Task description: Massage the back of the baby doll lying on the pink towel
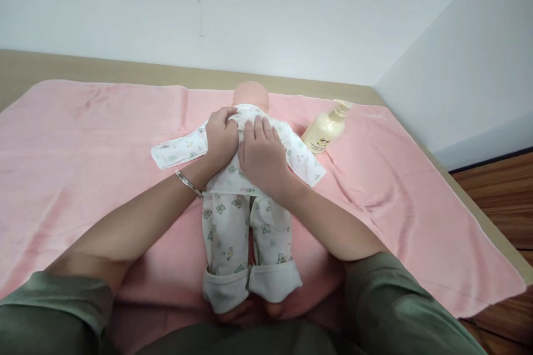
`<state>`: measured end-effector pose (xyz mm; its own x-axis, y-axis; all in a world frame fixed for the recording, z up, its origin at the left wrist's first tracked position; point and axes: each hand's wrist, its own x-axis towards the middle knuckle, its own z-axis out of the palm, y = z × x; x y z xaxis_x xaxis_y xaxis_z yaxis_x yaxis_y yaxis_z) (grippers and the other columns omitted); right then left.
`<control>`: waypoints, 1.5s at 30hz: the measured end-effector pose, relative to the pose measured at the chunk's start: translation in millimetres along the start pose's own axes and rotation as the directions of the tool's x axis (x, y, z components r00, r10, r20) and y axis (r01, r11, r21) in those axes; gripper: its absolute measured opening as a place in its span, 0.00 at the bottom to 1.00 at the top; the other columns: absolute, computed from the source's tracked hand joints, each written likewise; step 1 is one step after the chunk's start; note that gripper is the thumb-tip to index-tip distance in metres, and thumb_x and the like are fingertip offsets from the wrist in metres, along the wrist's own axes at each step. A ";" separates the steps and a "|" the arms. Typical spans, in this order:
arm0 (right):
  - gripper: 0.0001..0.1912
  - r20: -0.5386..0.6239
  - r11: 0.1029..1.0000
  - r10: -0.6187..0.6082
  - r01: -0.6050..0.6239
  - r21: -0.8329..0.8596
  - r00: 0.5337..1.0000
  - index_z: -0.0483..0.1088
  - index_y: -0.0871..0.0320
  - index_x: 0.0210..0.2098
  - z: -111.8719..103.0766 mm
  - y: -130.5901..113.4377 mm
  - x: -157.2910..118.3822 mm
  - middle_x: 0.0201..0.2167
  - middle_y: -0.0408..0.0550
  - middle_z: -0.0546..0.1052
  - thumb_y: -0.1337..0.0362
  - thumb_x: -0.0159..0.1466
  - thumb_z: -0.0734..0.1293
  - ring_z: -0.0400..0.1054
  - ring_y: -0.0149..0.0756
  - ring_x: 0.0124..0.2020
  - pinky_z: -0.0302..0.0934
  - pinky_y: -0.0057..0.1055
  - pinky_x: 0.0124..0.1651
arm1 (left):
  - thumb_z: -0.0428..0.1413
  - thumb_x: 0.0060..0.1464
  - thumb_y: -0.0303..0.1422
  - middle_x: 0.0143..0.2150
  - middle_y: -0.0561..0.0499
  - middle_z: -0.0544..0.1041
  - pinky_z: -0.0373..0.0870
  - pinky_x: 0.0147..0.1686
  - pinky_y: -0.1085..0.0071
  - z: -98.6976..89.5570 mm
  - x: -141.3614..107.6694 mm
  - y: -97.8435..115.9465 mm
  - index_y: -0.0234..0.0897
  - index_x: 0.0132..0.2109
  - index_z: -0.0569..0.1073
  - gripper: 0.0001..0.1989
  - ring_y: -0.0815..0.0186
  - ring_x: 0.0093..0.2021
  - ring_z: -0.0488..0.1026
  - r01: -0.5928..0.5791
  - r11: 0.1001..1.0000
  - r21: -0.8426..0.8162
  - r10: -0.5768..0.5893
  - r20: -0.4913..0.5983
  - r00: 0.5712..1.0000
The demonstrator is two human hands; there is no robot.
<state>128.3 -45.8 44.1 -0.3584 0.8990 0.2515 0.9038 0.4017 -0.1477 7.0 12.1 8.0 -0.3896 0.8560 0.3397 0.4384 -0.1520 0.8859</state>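
A baby doll point(251, 95) lies with its bald head toward the wall, dressed in a white printed shirt point(222, 182) and matching trousers point(228, 233) with turned-up cuffs. Which way its face points cannot be made out. My left hand point(222, 137) is curled round the doll at the shoulder on the left side, close to the collar, its fingers partly hidden. Flat on the upper body rests my right hand point(263, 152), fingers stretched out and holding nothing. Both sleeves of the shirt spread outward. The doll's feet show below the cuffs, toward me.
Beneath the doll a pink blanket point(104, 161) covers most of the wooden tabletop point(137, 69). A pale yellow pump bottle point(327, 128) leans beside the sleeve on the right. White walls point(266, 16) border the table at the back and right, and brown wood panels point(499, 191) show at the far right.
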 end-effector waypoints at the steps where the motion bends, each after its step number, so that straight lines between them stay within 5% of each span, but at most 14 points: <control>1: 0.31 -0.006 0.998 -0.063 0.063 0.021 0.998 0.58 0.70 0.77 1.3 0.7 -1.0 0.79 0.65 0.56 0.64 0.77 0.53 0.48 0.60 0.82 0.46 0.59 0.83 | 0.49 0.56 0.25 0.54 0.42 0.83 0.72 0.68 0.55 -0.7 0.1 0.1 0.34 0.51 0.80 0.20 0.54 0.60 0.78 0.007 1.000 0.000 -0.007 0.008 1.000; 6: 0.31 0.081 0.966 -0.153 0.131 0.225 0.985 0.61 0.62 0.76 6.2 37.2 29.6 0.80 0.55 0.56 0.64 0.76 0.55 0.44 0.52 0.84 0.40 0.60 0.84 | 0.47 0.60 0.26 0.56 0.42 0.83 0.71 0.69 0.54 -4.3 -6.4 0.9 0.35 0.54 0.80 0.22 0.54 0.61 0.77 -0.090 0.993 0.076 0.086 0.059 0.995; 9: 0.32 0.080 0.956 -0.055 0.029 0.293 0.995 0.59 0.64 0.77 7.0 58.4 49.0 0.81 0.58 0.53 0.60 0.76 0.57 0.43 0.54 0.84 0.42 0.58 0.84 | 0.47 0.60 0.25 0.62 0.41 0.79 0.64 0.74 0.52 -4.3 -14.6 3.0 0.34 0.60 0.78 0.25 0.53 0.66 0.72 -0.189 0.972 0.140 0.183 0.057 0.981; 12: 0.35 0.110 0.970 0.071 -0.095 0.223 0.991 0.53 0.70 0.78 2.2 55.0 46.8 0.81 0.65 0.51 0.59 0.78 0.55 0.42 0.59 0.84 0.42 0.57 0.84 | 0.48 0.59 0.27 0.67 0.37 0.74 0.61 0.76 0.50 -3.2 -18.0 4.8 0.32 0.64 0.74 0.27 0.50 0.69 0.68 -0.235 0.954 0.189 0.230 0.047 0.972; 17: 0.34 0.096 0.992 0.121 -0.118 -0.038 0.988 0.58 0.80 0.74 -13.2 15.9 15.0 0.71 0.78 0.66 0.60 0.79 0.51 0.61 0.66 0.75 0.53 0.55 0.79 | 0.49 0.61 0.34 0.54 0.36 0.80 0.67 0.69 0.46 -5.6 1.6 0.8 0.35 0.50 0.78 0.17 0.46 0.58 0.73 -0.195 0.952 0.236 0.147 0.206 0.967; 23: 0.32 0.086 0.998 0.040 -0.045 0.052 0.995 0.60 0.77 0.73 -7.0 25.1 20.1 0.74 0.73 0.64 0.61 0.78 0.53 0.58 0.62 0.77 0.53 0.56 0.80 | 0.48 0.63 0.38 0.42 0.40 0.81 0.74 0.59 0.48 -16.2 18.3 3.0 0.38 0.35 0.73 0.13 0.50 0.46 0.75 -0.251 0.932 0.263 0.147 0.360 0.921; 30: 0.32 0.076 0.969 0.028 -0.046 0.244 0.997 0.62 0.75 0.71 -2.5 60.9 50.2 0.72 0.67 0.68 0.56 0.78 0.55 0.62 0.54 0.74 0.55 0.49 0.79 | 0.42 0.66 0.33 0.65 0.29 0.74 0.59 0.75 0.46 -8.0 -24.0 12.2 0.23 0.62 0.72 0.25 0.42 0.71 0.67 -0.482 0.796 0.366 0.361 0.351 0.864; 34: 0.28 0.067 0.992 0.019 -0.027 0.125 0.998 0.69 0.74 0.65 -6.9 39.6 32.7 0.65 0.68 0.75 0.59 0.78 0.54 0.67 0.58 0.68 0.60 0.52 0.75 | 0.45 0.63 0.33 0.49 0.34 0.79 0.68 0.67 0.45 -9.2 -8.2 10.2 0.33 0.48 0.75 0.15 0.44 0.58 0.74 -0.363 0.855 0.370 0.233 0.352 0.907; 37: 0.29 0.039 0.999 -0.025 0.023 0.049 0.999 0.66 0.77 0.67 -8.6 24.9 18.9 0.69 0.70 0.71 0.62 0.77 0.53 0.63 0.58 0.73 0.55 0.51 0.79 | 0.46 0.64 0.36 0.43 0.36 0.76 0.70 0.62 0.44 -11.9 5.7 9.9 0.38 0.39 0.69 0.10 0.44 0.52 0.73 -0.269 0.889 0.371 0.138 0.342 0.929; 45: 0.29 0.073 0.967 0.064 -0.080 0.243 0.995 0.66 0.74 0.67 -4.0 54.6 45.0 0.71 0.68 0.68 0.58 0.76 0.55 0.62 0.55 0.73 0.57 0.51 0.79 | 0.45 0.62 0.28 0.43 0.38 0.75 0.68 0.61 0.49 -14.4 -22.7 21.9 0.38 0.37 0.70 0.09 0.47 0.52 0.72 -0.468 0.797 0.381 0.333 0.368 0.868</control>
<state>162.5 15.9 51.3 -0.3163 0.9332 0.1707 0.8455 0.3589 -0.3953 13.8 -17.8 24.2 0.1060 0.8743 0.4737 0.8407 -0.3332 0.4268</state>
